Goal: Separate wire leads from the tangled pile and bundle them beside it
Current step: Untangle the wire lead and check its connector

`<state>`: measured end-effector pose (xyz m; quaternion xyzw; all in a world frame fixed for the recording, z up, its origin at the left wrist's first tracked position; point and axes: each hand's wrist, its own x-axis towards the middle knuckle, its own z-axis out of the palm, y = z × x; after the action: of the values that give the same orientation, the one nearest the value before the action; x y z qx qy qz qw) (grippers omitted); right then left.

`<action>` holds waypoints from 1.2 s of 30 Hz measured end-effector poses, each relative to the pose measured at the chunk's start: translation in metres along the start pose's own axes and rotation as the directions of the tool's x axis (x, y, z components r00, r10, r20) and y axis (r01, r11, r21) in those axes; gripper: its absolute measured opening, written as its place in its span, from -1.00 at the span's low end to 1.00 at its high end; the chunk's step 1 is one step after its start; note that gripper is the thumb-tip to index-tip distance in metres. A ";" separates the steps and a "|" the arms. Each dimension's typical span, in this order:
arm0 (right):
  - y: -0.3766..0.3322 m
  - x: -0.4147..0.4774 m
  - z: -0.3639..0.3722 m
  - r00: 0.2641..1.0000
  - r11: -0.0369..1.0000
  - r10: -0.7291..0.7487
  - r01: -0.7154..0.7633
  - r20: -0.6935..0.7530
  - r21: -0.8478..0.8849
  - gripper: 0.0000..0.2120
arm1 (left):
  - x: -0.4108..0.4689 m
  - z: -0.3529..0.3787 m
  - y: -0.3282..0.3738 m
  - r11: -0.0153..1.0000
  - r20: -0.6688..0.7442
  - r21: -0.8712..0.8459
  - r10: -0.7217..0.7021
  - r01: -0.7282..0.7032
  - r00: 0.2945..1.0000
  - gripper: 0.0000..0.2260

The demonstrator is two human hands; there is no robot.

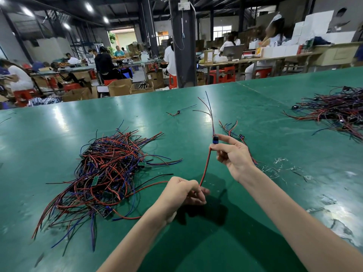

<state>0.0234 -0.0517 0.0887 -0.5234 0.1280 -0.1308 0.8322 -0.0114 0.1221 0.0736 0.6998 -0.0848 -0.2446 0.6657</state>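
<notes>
Head: right hand [233, 156], left hand [182, 191] pinch wire lead [205, 169].

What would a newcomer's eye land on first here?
The tangled pile of red, blue and black wire leads sprawls on the green table, left of the hands. At centre, the right hand pinches a small blue connector, wires rising from it, while the left hand grips the red lead below. A second heap lies far right.

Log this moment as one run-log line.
left hand: pinches wire lead at lower end | right hand: pinches it at blue module | tangled pile: on green table, left of hands | lead: held clear of pile
</notes>
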 end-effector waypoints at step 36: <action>0.019 -0.013 0.014 1.000 0.993 -0.020 0.020 0.003 -0.120 -0.70 | -0.007 -0.001 0.006 0.967 0.062 -0.244 -0.064 0.077 0.996 -0.90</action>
<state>0.0176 -0.0277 0.0786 -0.5737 0.1295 -0.1308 0.7981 -0.0157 0.1256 0.0805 0.6075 -0.0468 -0.2954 0.7359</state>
